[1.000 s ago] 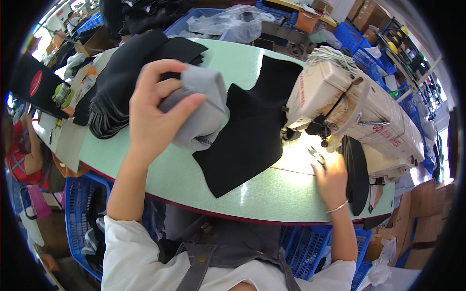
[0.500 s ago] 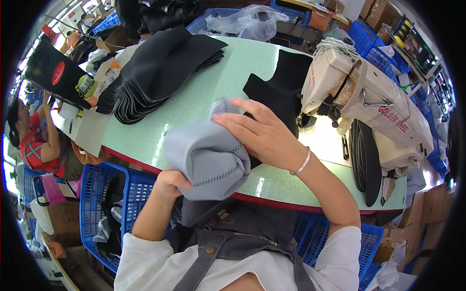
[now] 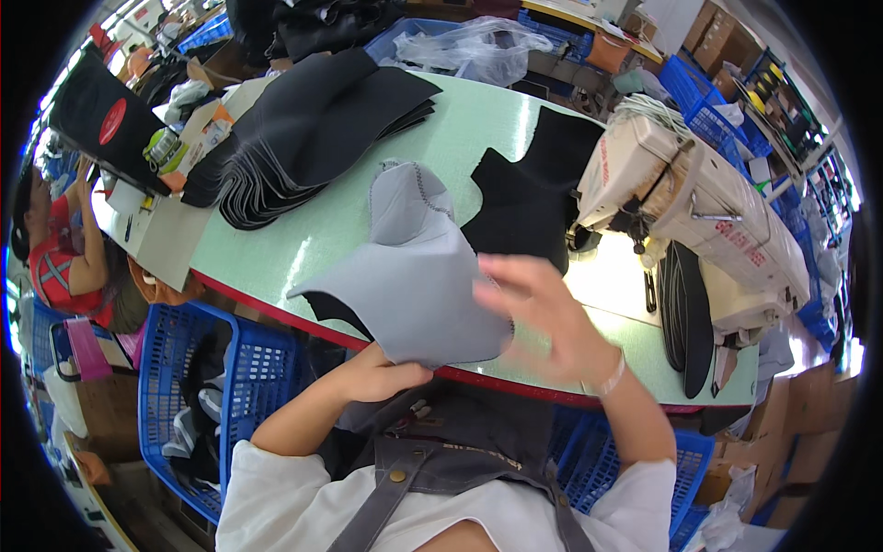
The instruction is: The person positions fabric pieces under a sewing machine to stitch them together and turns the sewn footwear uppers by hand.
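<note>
A grey sewn fabric liner (image 3: 409, 276), sock-shaped with dark zigzag stitching and a black inner side, is held over the table's front edge. Its rounded end points away from me. My left hand (image 3: 386, 373) grips its near edge, with the thumb on the grey face. Blurred by motion, my right hand (image 3: 552, 322) is at the liner's right side with its fingers stretched out and apart. Whether those fingertips touch the fabric I cannot tell. Beyond it, black cut fabric pieces (image 3: 524, 198) lie beside the sewing machine (image 3: 704, 216).
A thick stack of black cut pieces (image 3: 303, 138) covers the table's (image 3: 460, 110) far left. Narrow dark pieces (image 3: 685, 322) lie by the machine. Blue baskets (image 3: 267, 377) stand below the table's front edge, the left one holding fabric parts. Another person (image 3: 74, 248) sits at the far left.
The liner has gone from bunched and folded to opened out, its rounded end now facing away. My right hand has come off its top and moved right and nearer; my left has shifted slightly right.
</note>
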The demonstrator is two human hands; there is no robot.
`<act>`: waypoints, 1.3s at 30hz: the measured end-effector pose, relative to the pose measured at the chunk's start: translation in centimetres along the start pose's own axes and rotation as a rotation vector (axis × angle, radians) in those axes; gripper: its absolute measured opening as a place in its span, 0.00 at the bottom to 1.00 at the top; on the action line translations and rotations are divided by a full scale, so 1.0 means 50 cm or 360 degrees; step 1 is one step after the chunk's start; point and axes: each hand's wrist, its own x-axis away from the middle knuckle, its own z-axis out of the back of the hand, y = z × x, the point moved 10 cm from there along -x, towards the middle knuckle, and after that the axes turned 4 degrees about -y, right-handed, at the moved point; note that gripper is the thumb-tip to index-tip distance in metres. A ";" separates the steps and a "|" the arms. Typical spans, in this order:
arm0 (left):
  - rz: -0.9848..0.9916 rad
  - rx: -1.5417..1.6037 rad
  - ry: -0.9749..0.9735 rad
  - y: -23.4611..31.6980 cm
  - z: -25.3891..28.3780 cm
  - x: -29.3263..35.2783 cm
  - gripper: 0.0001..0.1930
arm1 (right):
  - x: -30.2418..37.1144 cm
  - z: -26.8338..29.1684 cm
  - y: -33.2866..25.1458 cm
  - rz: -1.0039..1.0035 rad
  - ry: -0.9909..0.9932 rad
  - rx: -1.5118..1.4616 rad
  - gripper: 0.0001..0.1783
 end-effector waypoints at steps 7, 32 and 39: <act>-0.0549 -0.0347 0.0077 0.061 -0.036 -0.033 0.26 | 0.094 -0.071 -0.108 0.0256 0.0095 0.1106 0.14; -0.0585 -0.1996 0.0150 -0.019 -0.163 -0.128 0.27 | 0.222 -0.141 -0.127 -0.0083 -0.0070 0.0372 0.17; -0.0848 -0.1018 -0.0314 0.138 -0.266 -0.155 0.13 | 0.262 0.063 -0.099 -0.0780 0.0923 0.0357 0.10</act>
